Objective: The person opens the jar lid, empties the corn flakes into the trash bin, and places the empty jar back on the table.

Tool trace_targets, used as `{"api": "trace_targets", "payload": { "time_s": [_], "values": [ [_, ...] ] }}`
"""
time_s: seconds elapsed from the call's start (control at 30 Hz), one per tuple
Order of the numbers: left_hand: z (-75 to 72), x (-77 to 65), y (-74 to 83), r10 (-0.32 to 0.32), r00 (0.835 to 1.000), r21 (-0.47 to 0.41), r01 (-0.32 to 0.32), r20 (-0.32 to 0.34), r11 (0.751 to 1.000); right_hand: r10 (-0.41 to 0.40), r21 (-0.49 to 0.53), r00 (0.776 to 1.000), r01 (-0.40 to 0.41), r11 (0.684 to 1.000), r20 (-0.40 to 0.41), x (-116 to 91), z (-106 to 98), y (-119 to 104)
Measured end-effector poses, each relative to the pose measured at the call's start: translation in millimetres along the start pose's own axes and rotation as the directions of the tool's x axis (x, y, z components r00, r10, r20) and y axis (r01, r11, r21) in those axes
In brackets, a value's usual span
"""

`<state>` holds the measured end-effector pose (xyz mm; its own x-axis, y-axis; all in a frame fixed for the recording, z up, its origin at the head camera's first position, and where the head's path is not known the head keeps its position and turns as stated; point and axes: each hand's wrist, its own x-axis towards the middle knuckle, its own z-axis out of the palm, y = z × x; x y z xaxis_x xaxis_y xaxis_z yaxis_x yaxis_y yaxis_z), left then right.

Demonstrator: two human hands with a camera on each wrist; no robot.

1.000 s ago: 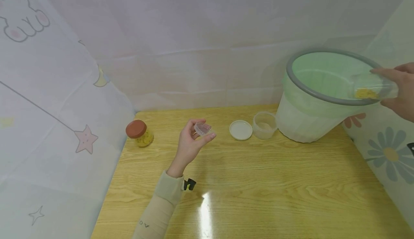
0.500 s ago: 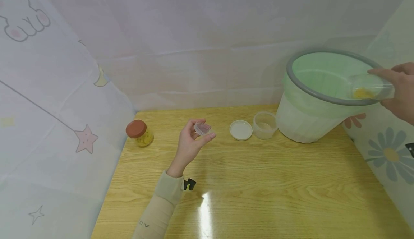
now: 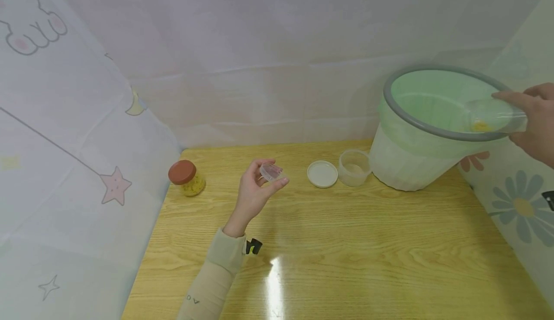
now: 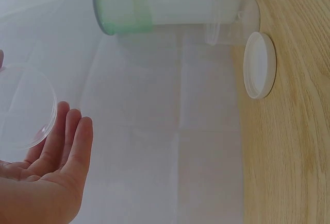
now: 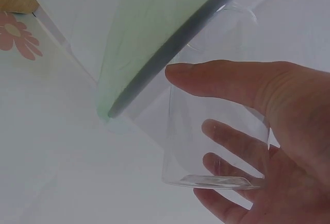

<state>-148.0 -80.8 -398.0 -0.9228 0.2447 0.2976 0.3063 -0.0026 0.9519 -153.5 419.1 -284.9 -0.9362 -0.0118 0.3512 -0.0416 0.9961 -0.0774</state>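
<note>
Clear jar [image 3: 505,114] with yellow pieces [image 3: 481,126], green and white bin [image 3: 411,159] with grey rim [image 3: 437,130].
The table [image 3: 355,233] shows yellowish wood grain; the right wall [image 3: 538,132] carries a blue-grey flower [image 3: 523,207] with orange centre.

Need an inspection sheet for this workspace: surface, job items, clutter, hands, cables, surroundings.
Surface: wood-grain table, glare patch toward the near side.
Job items: clear jar, tipped, mouth over green bin, yellow bits inside the jar; clear lid, held.
Clutter: red-lidded jar, left; white lid beside clear tub.
Left hand: holds the clear lid above the table.
Right hand: grips the clear jar.
Cables: nothing seen.
Surroundings: creased backdrop, printed figures at both sides.
</note>
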Motion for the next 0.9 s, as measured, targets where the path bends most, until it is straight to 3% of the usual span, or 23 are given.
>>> {"api": "trace_targets", "payload": {
  "time_s": [0.33, 0.7, 0.8, 0.9],
  "values": [
    [0.3, 1.0, -1.7, 0.007, 1.0, -0.002, -0.007, -0.003, 1.0, -0.113, -0.047, 0.992, 0.111, 0.993, -0.054, 4.8, -3.8, -4.4],
    [-0.1, 0.9, -1.5, 0.007, 1.0, 0.004, -0.007, 0.001, 1.0, -0.147, -0.166, 0.988, 0.138, 0.976, -0.04, 5.6, -6.3, -6.4],
    [-0.3, 0.7, -1.4, 0.01, 1.0, 0.008, -0.01, 0.0, 1.0, -0.112, -0.127, 0.992, 0.104, 0.986, -0.053, 8.5, -4.9, -6.2],
    [-0.7, 0.1, -0.9, 0.012, 1.0, 0.013, -0.012, 0.001, 1.0, -0.021, 0.012, 0.998, 0.022, 1.0, -0.058, 15.1, -7.3, -5.8]
  ]
}}
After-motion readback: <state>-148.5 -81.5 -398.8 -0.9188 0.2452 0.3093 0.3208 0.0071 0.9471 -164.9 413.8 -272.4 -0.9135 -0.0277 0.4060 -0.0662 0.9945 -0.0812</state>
